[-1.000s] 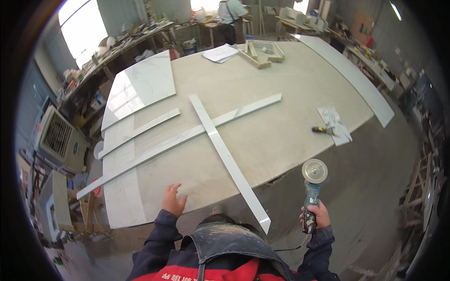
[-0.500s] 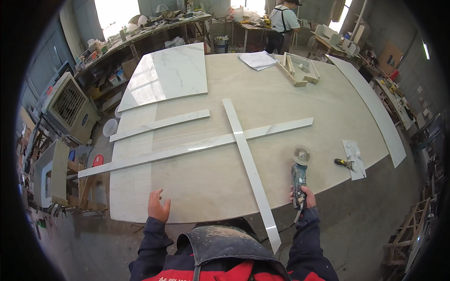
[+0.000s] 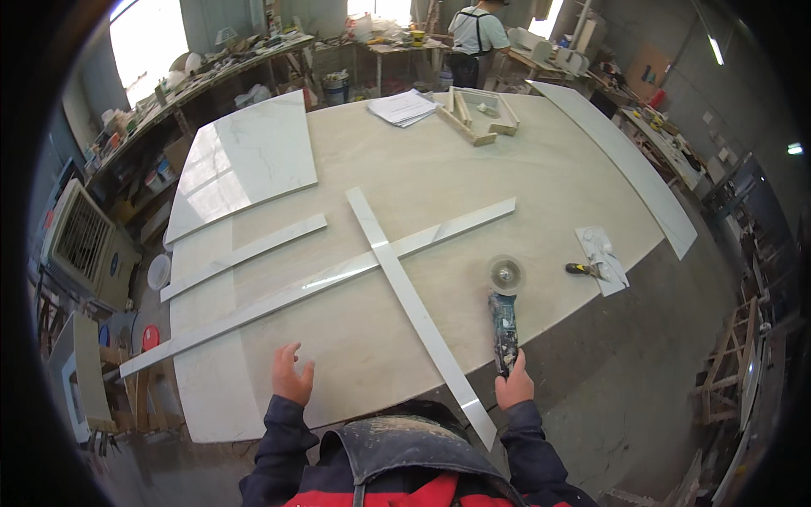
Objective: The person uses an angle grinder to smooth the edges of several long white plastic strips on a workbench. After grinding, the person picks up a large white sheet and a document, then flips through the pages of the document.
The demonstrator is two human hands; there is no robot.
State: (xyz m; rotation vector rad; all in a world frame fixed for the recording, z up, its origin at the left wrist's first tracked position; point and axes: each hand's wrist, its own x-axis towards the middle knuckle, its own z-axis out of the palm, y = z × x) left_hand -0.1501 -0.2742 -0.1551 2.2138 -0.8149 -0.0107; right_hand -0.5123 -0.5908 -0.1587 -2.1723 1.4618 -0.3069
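Holding grinder at 4 o'clock, right hand now has it over tabletop, was past the edge earlier; left hand at 7, fingers half-spread

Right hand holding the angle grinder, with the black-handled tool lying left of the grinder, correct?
Not quite: the head view shows the black-handled tool lying right of the angle grinder. The right hand does hold the grinder.
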